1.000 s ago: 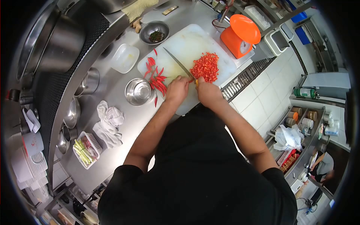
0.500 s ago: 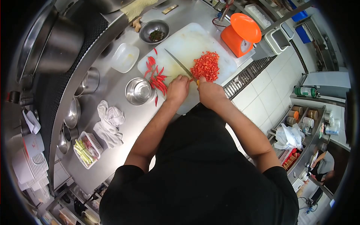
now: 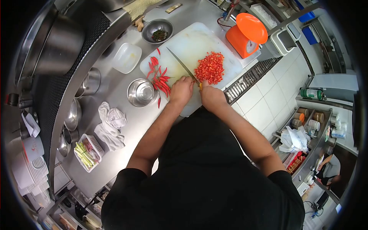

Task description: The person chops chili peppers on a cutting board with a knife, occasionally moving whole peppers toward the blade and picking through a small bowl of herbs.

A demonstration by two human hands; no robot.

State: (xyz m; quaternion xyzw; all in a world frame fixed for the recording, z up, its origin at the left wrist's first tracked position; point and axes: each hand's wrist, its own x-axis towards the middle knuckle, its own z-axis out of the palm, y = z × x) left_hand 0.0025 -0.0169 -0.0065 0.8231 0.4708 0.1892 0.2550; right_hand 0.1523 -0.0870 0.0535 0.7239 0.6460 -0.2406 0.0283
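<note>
My right hand [image 3: 212, 98] is closed round the yellow handle of a knife [image 3: 181, 62], its long blade pointing away to the upper left across the white cutting board [image 3: 195, 33]. Beside the blade, my left hand [image 3: 181, 91] presses curled fingers down on the board over a red chilli that they mostly hide. Whole red chillies [image 3: 160, 81] lie loose at the board's left edge, next to that hand. Right of the blade rests a heap of chopped red chilli [image 3: 209, 68].
A steel bowl [image 3: 140, 93], a white plastic tub [image 3: 127, 58] and a dark-filled bowl [image 3: 157, 31] stand left of the board. An orange scale [image 3: 245, 36] is at the right. A crumpled cloth [image 3: 111, 126] and a basket [image 3: 89, 153] lie nearer. Another person [image 3: 331, 168] is far right.
My right hand has shifted slightly left and down with the knife, and the blade has moved a little left. My left hand has barely moved.
</note>
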